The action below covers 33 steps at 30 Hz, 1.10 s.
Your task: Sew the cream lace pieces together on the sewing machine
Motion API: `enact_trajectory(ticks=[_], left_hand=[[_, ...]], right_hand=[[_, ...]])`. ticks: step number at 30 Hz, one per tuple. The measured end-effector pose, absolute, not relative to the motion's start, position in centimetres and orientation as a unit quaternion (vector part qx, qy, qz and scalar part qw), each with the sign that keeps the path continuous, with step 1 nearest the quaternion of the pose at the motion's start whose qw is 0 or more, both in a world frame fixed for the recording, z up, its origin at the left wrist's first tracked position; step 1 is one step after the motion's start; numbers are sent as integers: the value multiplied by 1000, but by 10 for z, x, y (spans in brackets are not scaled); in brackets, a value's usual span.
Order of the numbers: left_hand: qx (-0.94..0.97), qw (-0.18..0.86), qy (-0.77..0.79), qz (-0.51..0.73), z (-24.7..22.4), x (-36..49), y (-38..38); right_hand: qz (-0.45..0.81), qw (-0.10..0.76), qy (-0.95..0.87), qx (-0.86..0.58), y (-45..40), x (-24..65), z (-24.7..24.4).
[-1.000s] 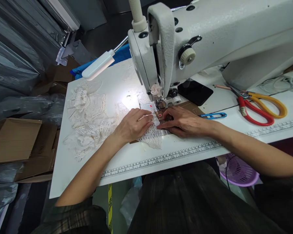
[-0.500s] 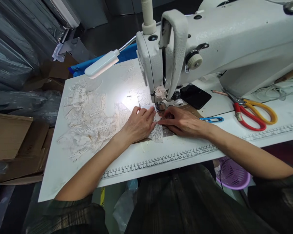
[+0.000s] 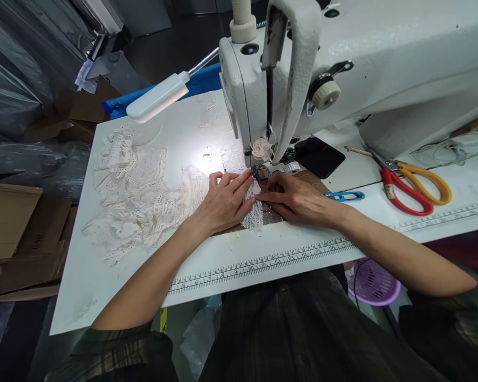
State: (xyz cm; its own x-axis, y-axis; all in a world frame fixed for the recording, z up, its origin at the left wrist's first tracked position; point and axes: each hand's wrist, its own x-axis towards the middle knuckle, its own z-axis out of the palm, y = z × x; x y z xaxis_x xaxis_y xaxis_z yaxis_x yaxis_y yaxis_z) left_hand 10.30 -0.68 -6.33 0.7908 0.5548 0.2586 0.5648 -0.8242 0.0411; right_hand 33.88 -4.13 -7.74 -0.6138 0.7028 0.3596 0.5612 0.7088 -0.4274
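White lace fabric (image 3: pixel 254 213) lies under the presser foot of the white sewing machine (image 3: pixel 245 90). My left hand (image 3: pixel 228 197) rests flat on the lace left of the needle, its fingers stretched out. Right of the needle, my right hand (image 3: pixel 292 197) has thumb and forefinger pinched at the lace's edge. A gathered heap of lace (image 3: pixel 137 196) spreads over the table to the left. On the machine's head, a pale fabric flower (image 3: pixel 261 149) hangs near the needle.
A lit lamp (image 3: pixel 158 98) reaches over the table (image 3: pixel 74 276). Right of my right hand lie a black phone (image 3: pixel 319 157), blue thread snips (image 3: pixel 345 196) and red-and-yellow scissors (image 3: pixel 410 185). A printed ruler (image 3: pixel 263 263) runs along the front edge.
The camera view has shifted slightly. My left hand lies a little flatter, with its thumb farther from its fingers. My right hand keeps its pinch at the lace's edge.
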Motion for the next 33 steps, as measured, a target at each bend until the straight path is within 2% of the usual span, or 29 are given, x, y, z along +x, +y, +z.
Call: enact_trajectory(ticks=[13, 22, 27, 33], left_hand=[[-934, -11, -322, -157, -69, 104, -8], [-928, 65, -307, -198, -67, 107, -15], [-938, 66, -244, -236, -67, 108, -13], [-943, 58, -255, -208, -63, 106, -12]], right_hand=[[152, 271, -885, -347, -40, 339, -79], [148, 270, -886, -347, -41, 340, -80], [91, 244, -895, -361, -42, 339, -77], [84, 206, -893, -392, -44, 338, -75]])
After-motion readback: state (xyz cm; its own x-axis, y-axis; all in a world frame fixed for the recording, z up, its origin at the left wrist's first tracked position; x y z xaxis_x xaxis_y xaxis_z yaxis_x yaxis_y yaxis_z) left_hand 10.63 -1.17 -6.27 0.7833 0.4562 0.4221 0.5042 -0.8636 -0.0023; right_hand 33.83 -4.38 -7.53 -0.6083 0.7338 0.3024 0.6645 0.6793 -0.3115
